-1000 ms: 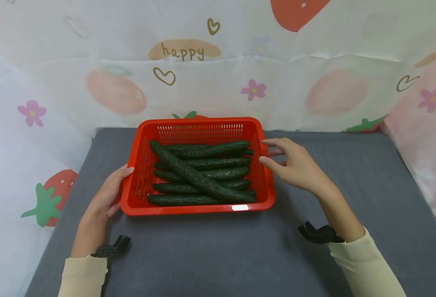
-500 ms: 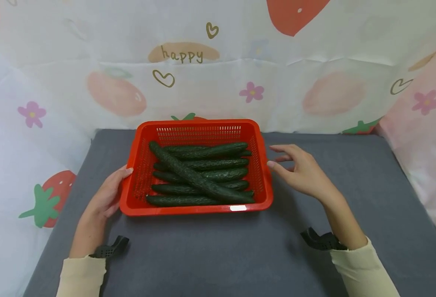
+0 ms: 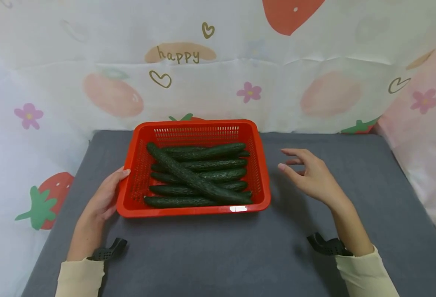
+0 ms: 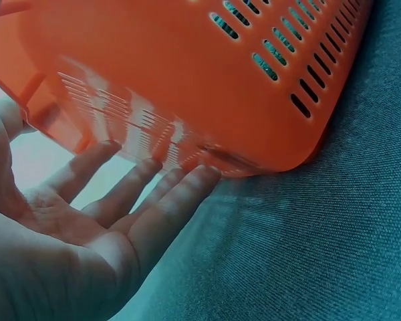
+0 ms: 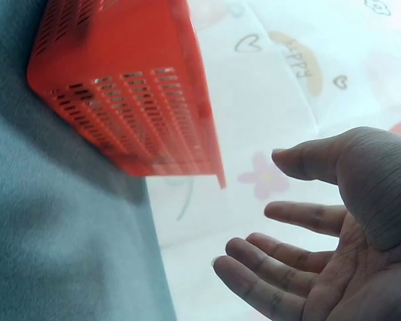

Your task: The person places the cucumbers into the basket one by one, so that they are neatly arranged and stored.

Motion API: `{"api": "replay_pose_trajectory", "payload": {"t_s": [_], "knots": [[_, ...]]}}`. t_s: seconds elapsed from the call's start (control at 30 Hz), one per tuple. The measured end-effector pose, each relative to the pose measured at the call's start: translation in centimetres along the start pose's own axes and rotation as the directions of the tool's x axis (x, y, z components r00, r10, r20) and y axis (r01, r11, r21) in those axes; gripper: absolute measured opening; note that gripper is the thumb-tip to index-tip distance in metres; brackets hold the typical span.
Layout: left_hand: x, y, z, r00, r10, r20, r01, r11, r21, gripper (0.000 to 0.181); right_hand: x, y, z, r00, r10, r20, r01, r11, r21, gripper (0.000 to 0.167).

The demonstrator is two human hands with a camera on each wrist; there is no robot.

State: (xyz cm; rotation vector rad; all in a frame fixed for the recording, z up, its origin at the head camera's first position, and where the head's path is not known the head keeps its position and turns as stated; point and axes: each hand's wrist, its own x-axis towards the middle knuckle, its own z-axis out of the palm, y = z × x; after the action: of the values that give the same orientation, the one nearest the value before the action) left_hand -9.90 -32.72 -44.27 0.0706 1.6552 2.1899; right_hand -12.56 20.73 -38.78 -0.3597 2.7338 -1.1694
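Note:
A red plastic basket (image 3: 193, 211) with slotted walls stands on the grey cloth. Several long dark green cucumbers (image 3: 199, 165) lie in it, most side by side, with one cucumber (image 3: 195, 177) slanting across the top. My left hand (image 3: 104, 194) holds the basket's left end: its thumb is over the rim, while the fingers (image 4: 177, 200) touch the outer wall below. To the right of the basket, my right hand (image 3: 314, 175) hovers with fingers spread and nothing in them. A gap separates it from the basket wall (image 5: 127, 100) in the right wrist view.
Grey cloth (image 3: 203, 255) covers the table on all sides of the basket. Behind the table's far edge hangs a white printed curtain (image 3: 277, 41). Dark wrist mounts (image 3: 327, 245) sit on both forearms.
My right hand has drawn away from the basket's right rim, moving right. The left hand stays at the left rim. Basket and cucumbers shift slightly left in the picture along with the background.

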Motion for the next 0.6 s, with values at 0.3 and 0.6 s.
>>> {"api": "replay_pose_trajectory", "payload": {"t_s": [0.3, 0.6], "knots": [[0.0, 0.3, -0.1, 0.999, 0.046, -0.006, -0.046, 0.997, 0.065, 0.036, -0.3, 0.9, -0.1, 0.999, -0.009, -0.046, 0.008, 0.999, -0.036, 0.054], [-1.2, 1.5, -0.3, 0.983, 0.091, -0.161, -0.036, 0.948, 0.316, 0.05, -0.4, 2.7, 0.2, 0.989, -0.092, -0.112, 0.088, 0.995, -0.041, 0.048]]}}
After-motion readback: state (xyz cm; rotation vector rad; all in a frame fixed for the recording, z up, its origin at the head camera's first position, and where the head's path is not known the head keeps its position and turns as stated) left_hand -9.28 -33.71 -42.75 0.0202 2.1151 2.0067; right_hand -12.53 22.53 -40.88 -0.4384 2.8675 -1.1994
